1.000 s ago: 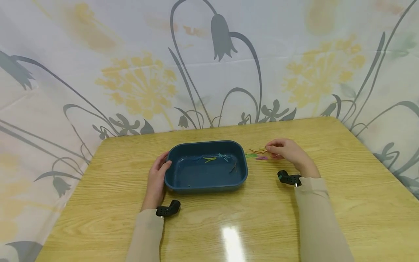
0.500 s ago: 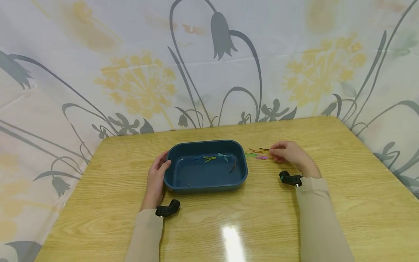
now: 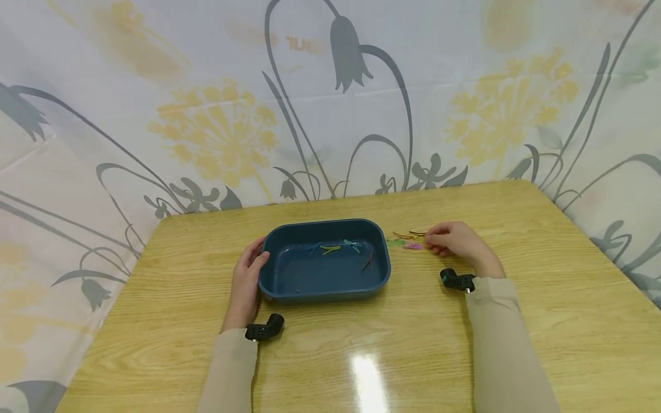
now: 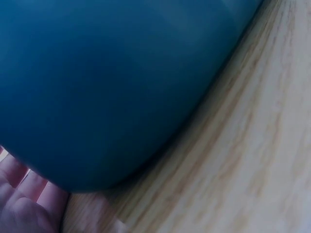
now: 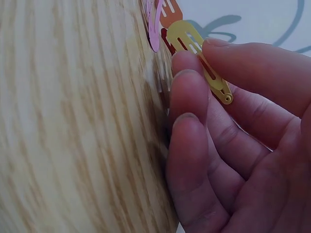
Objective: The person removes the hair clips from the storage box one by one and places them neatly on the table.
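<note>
1. Your right hand [image 3: 457, 244]: fingers [image 5: 187, 92] curled, pinching a yellow hair clip [image 5: 201, 60] btwn thumb & fingertips, low at the table [image 3: 413, 344], just right of the loose clips.
2. Your left hand [image 3: 248, 275]: fingers relaxed, resting vs. the left wall of the blue tub [image 3: 325, 287]; the left wrist view shows only the tub wall [image 4: 112, 87] & your fingertips touching it. Nothing gripped.
3. Done so far, as I judge: several clips already lie inside the tub, i.e. a yellow-green one [image 3: 330, 249], a teal one [image 3: 353, 245], a dark one [image 3: 368, 263].
4. Left: a pink clip [image 3: 413, 246], a green clip [image 3: 395, 243] & a few brown/orange ones [image 3: 404, 236] on the table btwn tub & right hand. Exact count too small to tell.
5. In the way: only the tub's right rim, btwn the held clip & the inside. Flowered curtain [image 3: 330, 97] behind, well apart.
</note>
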### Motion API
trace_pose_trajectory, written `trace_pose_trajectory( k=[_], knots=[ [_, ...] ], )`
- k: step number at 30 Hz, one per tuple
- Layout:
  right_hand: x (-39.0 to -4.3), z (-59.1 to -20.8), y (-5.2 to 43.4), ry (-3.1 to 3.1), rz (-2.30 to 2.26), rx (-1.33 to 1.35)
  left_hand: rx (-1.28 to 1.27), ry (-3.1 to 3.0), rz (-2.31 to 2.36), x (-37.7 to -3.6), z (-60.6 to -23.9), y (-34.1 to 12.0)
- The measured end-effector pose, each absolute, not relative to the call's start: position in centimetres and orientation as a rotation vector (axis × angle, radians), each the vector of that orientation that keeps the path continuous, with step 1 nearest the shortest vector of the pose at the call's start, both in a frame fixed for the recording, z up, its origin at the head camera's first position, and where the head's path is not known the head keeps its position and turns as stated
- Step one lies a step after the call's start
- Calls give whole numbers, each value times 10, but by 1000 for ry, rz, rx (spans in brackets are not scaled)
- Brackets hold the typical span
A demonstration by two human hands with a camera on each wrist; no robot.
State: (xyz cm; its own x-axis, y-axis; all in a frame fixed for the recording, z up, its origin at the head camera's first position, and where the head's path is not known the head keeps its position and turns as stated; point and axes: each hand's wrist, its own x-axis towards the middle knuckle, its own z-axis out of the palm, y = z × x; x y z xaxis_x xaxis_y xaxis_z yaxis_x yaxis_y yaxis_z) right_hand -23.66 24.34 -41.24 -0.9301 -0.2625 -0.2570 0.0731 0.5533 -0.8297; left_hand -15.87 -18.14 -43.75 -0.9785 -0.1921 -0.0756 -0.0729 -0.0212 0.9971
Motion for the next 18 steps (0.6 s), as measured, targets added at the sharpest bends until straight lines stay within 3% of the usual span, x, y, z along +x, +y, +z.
trace_pose_trajectory(
  k=[18],
  knots=[
    [-237,-412,239,2522,-1197,-191,311,-2140,-2206,-149,-415,-175]
  ],
)
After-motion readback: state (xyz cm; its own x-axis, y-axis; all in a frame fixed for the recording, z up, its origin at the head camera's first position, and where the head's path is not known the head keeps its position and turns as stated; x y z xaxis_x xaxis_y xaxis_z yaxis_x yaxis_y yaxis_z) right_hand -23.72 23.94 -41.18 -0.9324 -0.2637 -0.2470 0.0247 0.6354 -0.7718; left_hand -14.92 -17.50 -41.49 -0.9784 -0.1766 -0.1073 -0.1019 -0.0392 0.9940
